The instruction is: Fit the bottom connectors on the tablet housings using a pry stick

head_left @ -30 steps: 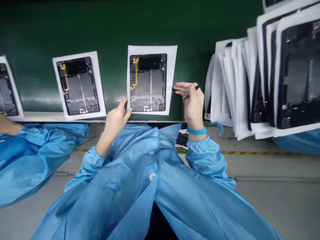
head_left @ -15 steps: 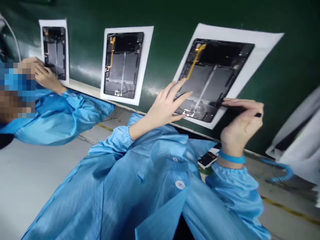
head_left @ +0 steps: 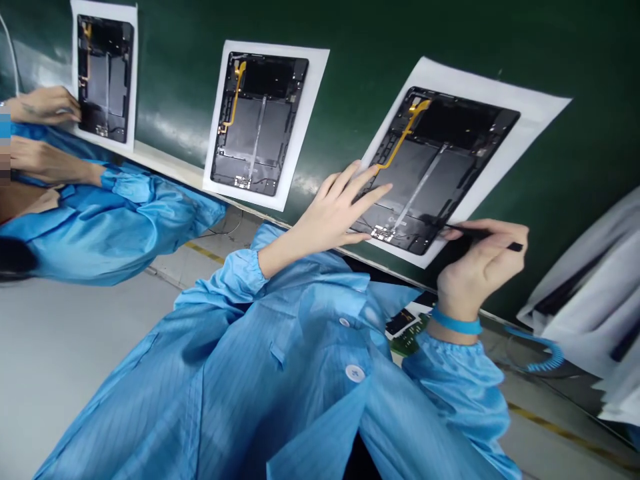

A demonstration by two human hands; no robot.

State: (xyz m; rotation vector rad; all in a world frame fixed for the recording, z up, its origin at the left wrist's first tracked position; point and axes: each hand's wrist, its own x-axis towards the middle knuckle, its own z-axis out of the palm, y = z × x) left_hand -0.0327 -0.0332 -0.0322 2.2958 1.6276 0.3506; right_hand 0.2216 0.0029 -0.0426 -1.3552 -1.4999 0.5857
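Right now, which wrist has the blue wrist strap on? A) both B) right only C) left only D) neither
B. The blue wrist strap circles the wrist of the right hand, which grips a slim black tool; the left hand has a bare wrist.

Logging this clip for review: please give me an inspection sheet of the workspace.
surface: green conveyor belt, with white paper sheets on it
job's things: opened tablet housing on a white sheet; two more housings along the belt
clutter: green circuit board below the belt edge
hands: left hand spread over the housing; right hand holding a black pen-like tool at its corner
cables: yellow flex cable on the housing; coiled blue cord near the right wrist
surroundings: co-worker's hands at left; white sheet stack at right
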